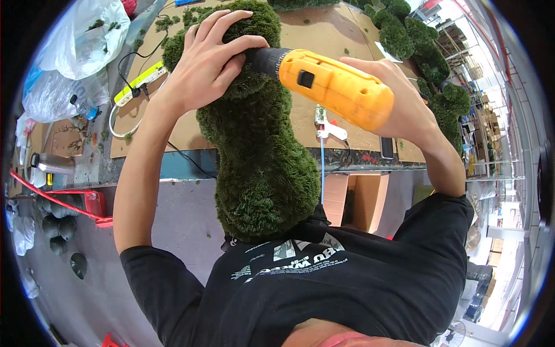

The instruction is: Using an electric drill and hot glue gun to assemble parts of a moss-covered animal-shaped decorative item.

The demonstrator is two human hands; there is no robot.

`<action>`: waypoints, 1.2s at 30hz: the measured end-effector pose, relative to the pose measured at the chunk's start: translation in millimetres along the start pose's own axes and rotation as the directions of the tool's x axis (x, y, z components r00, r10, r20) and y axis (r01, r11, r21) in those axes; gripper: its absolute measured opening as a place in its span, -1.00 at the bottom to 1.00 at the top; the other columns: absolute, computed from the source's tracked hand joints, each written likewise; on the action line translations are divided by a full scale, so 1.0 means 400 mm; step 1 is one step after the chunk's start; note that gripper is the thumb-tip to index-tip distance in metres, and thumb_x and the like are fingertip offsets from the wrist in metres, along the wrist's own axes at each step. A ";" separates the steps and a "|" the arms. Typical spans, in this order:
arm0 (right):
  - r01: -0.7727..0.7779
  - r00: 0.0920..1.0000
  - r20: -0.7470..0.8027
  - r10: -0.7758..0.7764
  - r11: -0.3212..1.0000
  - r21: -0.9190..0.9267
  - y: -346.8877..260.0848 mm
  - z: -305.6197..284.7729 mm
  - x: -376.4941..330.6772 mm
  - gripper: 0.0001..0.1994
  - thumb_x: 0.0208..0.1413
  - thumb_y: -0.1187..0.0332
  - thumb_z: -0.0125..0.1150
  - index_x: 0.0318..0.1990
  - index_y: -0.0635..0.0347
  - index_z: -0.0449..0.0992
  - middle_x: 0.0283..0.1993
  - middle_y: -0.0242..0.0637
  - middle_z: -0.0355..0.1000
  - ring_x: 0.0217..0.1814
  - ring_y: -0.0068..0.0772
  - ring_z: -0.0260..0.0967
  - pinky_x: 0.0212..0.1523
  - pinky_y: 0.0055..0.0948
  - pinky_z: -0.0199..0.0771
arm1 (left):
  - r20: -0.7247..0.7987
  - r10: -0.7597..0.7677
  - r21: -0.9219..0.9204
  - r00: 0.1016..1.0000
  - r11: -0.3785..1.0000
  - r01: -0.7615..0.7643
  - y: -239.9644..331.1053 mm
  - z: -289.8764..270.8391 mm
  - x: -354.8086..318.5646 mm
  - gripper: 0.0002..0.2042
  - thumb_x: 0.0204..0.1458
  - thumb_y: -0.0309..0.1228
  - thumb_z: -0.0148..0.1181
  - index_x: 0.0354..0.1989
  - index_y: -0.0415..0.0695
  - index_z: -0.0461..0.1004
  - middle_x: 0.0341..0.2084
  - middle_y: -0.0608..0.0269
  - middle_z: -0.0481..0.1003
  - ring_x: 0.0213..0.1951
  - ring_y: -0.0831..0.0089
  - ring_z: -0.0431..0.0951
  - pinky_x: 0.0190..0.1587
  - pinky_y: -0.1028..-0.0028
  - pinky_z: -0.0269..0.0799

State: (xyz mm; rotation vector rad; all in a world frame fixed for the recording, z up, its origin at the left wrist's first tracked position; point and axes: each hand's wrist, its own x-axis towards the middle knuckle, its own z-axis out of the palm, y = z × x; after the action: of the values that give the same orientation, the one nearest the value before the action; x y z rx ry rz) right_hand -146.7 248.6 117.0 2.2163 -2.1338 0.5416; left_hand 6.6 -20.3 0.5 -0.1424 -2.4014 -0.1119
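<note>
So my right grip is wrapped tight on the yellow drill, nose buried in the mossy green shape. Left grip clamps its top, right beside the chuck, above the counter.

The yellow drill hides its bit behind the left hand in the green mossy shape. Its grip lies buried in the right hand. At twelve o'clock, the frame cuts the shape's top.
</note>
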 end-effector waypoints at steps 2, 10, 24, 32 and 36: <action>-0.059 0.998 0.002 0.059 0.991 0.121 0.002 -0.006 -0.037 -0.60 -0.18 0.36 0.48 -0.10 0.23 0.60 -0.35 -0.05 0.58 -0.31 0.13 0.53 -0.24 -0.22 0.54 | 0.018 -0.002 0.002 1.000 1.000 0.002 -0.001 -0.002 -0.002 -0.61 0.19 -0.47 0.03 0.18 0.12 0.51 0.44 0.10 0.16 0.47 -0.01 0.06 0.48 0.04 -0.06; -0.084 0.979 -0.197 0.052 0.984 -0.157 0.167 0.015 -0.363 -0.66 0.11 0.56 0.29 0.07 0.25 0.62 -0.25 -0.23 0.61 -0.27 -0.36 0.57 -0.23 -0.49 0.50 | 0.017 0.017 -0.027 1.000 1.000 -0.017 0.005 -0.007 0.012 -0.63 0.21 -0.48 0.00 0.15 0.10 0.54 0.44 0.08 0.18 0.46 -0.04 0.09 0.46 0.05 -0.04; -0.220 0.332 -0.429 0.840 0.511 0.831 0.707 0.520 -0.483 -0.83 0.24 0.34 0.33 -0.37 0.15 0.51 -0.54 -0.50 0.40 -0.53 -0.65 0.37 -0.47 -0.53 0.36 | 0.096 -0.036 -0.054 0.995 0.998 0.042 0.019 -0.009 0.037 -0.60 0.06 -0.56 0.03 0.05 -0.02 0.61 0.41 -0.01 0.24 0.43 -0.07 0.15 0.46 0.07 -0.03; -0.246 0.436 -0.462 0.773 0.596 0.764 0.693 0.543 -0.496 -0.78 0.20 0.42 0.43 -0.03 0.17 0.60 -0.19 -0.49 0.58 -0.14 -0.65 0.52 -0.11 -0.53 0.54 | 0.091 -0.049 -0.040 0.995 0.998 0.053 0.010 -0.014 0.033 -0.61 0.04 -0.56 0.04 0.04 -0.09 0.63 0.39 -0.06 0.26 0.44 -0.05 0.15 0.47 0.10 -0.05; -0.087 0.388 -0.468 0.794 0.537 0.839 0.669 0.573 -0.627 -0.38 0.12 0.58 0.44 0.34 0.25 0.34 0.23 -0.24 0.46 0.23 -0.38 0.44 0.29 -0.35 0.41 | 0.082 -0.025 -0.085 0.996 0.996 0.032 0.008 0.002 0.051 -0.60 -0.01 -0.57 0.10 0.01 -0.03 0.65 0.38 -0.05 0.27 0.41 -0.10 0.17 0.45 0.09 -0.02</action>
State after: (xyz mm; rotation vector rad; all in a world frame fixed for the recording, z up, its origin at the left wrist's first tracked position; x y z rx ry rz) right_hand -355.2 415.6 -223.1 0.7706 -2.0277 2.2569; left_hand -8.6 -15.4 13.8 -0.1550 -2.4811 -0.2271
